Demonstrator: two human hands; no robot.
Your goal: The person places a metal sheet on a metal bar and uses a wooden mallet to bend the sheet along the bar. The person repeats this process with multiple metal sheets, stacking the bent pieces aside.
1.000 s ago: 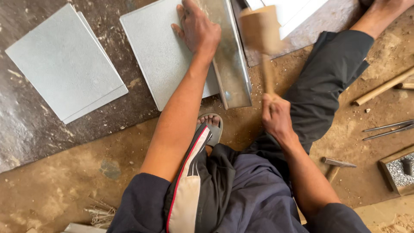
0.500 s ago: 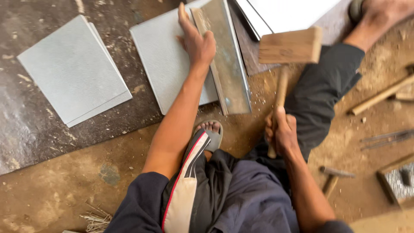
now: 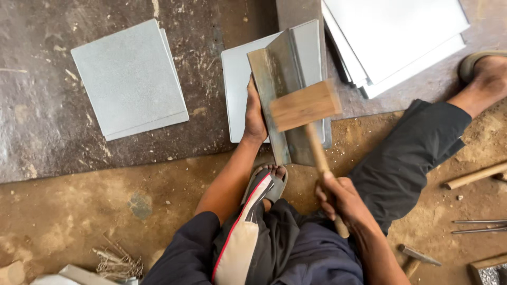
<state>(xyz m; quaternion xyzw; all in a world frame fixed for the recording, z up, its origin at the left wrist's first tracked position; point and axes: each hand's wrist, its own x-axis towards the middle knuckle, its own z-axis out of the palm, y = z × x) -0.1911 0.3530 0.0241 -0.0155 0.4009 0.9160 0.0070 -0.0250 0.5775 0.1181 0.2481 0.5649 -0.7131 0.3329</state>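
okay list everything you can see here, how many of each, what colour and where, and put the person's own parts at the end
wooden mallet: one, light brown, blurred, above the angle iron
angle iron: one, rusty grey, lying over the middle sheet
middle metal sheet: one, pale grey, under the left hand
stacked sheets: about two, grey, upper left on the dark floor plate
white sheet pile: several, white-grey, top right
wooden stick: one, tan, right edge
thin metal rods: two, grey, lower right
small hammer: one, lower right on the dirt
left hand: pressing on the middle sheet beside the angle iron
right hand: gripping the mallet handle
sandalled foot: bottom centre
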